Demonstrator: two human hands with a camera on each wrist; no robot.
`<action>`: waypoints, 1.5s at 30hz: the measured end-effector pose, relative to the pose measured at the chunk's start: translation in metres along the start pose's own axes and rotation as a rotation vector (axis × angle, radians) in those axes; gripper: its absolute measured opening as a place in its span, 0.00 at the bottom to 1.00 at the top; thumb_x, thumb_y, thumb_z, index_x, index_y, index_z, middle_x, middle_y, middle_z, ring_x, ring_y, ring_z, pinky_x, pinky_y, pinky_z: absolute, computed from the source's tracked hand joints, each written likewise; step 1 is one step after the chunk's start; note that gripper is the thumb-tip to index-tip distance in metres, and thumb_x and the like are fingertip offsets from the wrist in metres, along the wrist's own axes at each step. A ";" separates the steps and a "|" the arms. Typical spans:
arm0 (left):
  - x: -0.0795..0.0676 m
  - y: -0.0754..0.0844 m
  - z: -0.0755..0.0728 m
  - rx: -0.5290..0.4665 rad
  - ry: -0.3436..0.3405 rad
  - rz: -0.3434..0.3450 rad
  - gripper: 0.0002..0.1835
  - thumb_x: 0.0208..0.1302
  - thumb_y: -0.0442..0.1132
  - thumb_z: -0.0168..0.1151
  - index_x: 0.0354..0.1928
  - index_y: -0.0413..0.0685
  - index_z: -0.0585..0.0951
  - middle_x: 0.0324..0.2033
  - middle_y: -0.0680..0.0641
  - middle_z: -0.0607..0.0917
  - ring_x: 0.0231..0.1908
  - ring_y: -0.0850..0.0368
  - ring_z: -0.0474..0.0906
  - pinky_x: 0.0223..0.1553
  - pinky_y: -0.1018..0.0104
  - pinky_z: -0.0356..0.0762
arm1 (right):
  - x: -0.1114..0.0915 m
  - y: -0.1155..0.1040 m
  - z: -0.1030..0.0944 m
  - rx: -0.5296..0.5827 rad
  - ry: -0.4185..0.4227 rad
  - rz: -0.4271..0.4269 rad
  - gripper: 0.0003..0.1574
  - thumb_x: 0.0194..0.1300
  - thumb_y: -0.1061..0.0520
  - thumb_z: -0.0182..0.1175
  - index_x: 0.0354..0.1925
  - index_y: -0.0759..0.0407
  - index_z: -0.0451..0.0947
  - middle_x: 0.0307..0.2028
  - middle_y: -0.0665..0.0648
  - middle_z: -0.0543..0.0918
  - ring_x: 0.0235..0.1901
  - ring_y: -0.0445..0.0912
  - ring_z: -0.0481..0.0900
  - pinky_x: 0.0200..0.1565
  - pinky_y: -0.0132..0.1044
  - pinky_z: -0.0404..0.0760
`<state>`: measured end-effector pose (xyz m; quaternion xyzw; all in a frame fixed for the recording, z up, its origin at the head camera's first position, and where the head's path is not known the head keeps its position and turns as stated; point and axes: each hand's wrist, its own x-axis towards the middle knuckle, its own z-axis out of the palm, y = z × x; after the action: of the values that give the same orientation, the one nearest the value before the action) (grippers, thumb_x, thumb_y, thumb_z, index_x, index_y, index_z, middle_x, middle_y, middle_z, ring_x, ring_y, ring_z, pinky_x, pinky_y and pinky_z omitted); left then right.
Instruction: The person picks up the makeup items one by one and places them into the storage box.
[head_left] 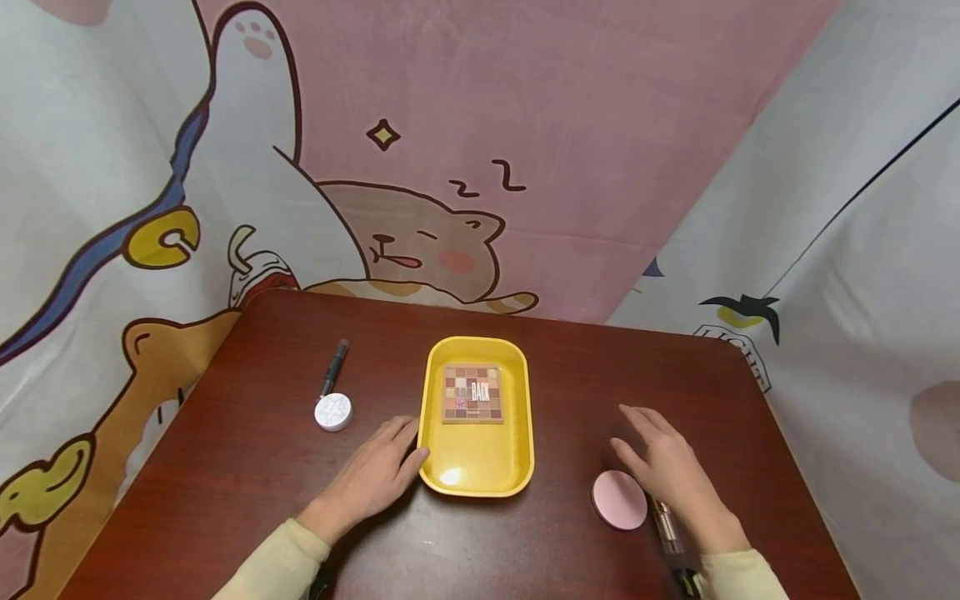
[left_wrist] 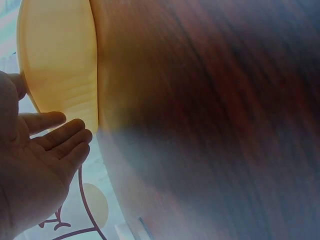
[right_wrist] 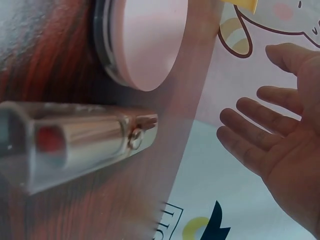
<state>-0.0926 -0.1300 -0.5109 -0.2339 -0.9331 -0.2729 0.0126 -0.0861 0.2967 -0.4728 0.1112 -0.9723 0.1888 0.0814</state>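
L hand [head_left: 371, 473]: fingers nearly straight & close together, thumb spread off, nothing gripped; thumb tip at L rim of yellow tray [head_left: 480, 458], firm contact can't be told. R hand [head_left: 671, 471]: fingers loosely extended, thumb wide apart, palm holding nothing, nr pink compact [head_left: 619, 501], a flat disc w/ smooth lid & darker base. Just beside compact: lip tube [right_wrist: 90, 137], clear angular case, shiny rose-gold section, red bit visible; in head view R hand & wrist partly cover it. Tray = rounded rect., smooth glossy plastic-looking, raised walls, mid-table; inside, twd far end, squarish palette [head_left: 472, 395] w/ grid of brown/pink squares & white "BACK" lettering. Well L of tray: round white tin [head_left: 333, 412], star-patterned lid, next to slim dark pen [head_left: 334, 367], contact unclear. Table [head_left: 562, 417]: dark red-brown, wood-grained, slight sheen. Bkgd: creased cloth [head_left: 600, 125], cartoon animal print
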 end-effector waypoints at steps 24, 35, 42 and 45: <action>-0.003 -0.001 -0.001 0.001 0.004 -0.006 0.27 0.77 0.47 0.58 0.72 0.42 0.74 0.58 0.43 0.80 0.60 0.48 0.77 0.63 0.48 0.76 | -0.026 0.009 0.007 0.028 0.042 -0.035 0.36 0.59 0.56 0.75 0.62 0.68 0.78 0.55 0.67 0.82 0.52 0.65 0.83 0.49 0.64 0.81; -0.002 0.000 0.000 -0.001 -0.005 -0.007 0.27 0.78 0.47 0.57 0.72 0.42 0.74 0.59 0.42 0.80 0.60 0.47 0.77 0.63 0.47 0.76 | -0.032 0.011 0.007 0.011 0.031 -0.039 0.36 0.57 0.55 0.76 0.61 0.68 0.79 0.54 0.66 0.82 0.52 0.64 0.83 0.49 0.63 0.82; -0.001 0.000 0.000 -0.001 -0.002 0.002 0.27 0.78 0.47 0.58 0.72 0.42 0.73 0.59 0.42 0.80 0.60 0.47 0.77 0.63 0.48 0.76 | -0.038 0.011 0.008 0.007 -0.005 -0.016 0.37 0.59 0.51 0.77 0.62 0.66 0.79 0.55 0.65 0.82 0.52 0.62 0.83 0.49 0.62 0.82; 0.000 0.000 0.000 -0.002 -0.003 0.004 0.27 0.78 0.47 0.58 0.72 0.42 0.73 0.59 0.43 0.80 0.60 0.48 0.77 0.63 0.48 0.76 | -0.041 0.012 0.010 -0.007 0.016 -0.048 0.36 0.58 0.52 0.77 0.61 0.67 0.80 0.53 0.63 0.83 0.52 0.60 0.84 0.48 0.59 0.83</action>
<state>-0.0925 -0.1298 -0.5106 -0.2364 -0.9323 -0.2735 0.0113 -0.0512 0.3108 -0.4940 0.1327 -0.9693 0.1844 0.0939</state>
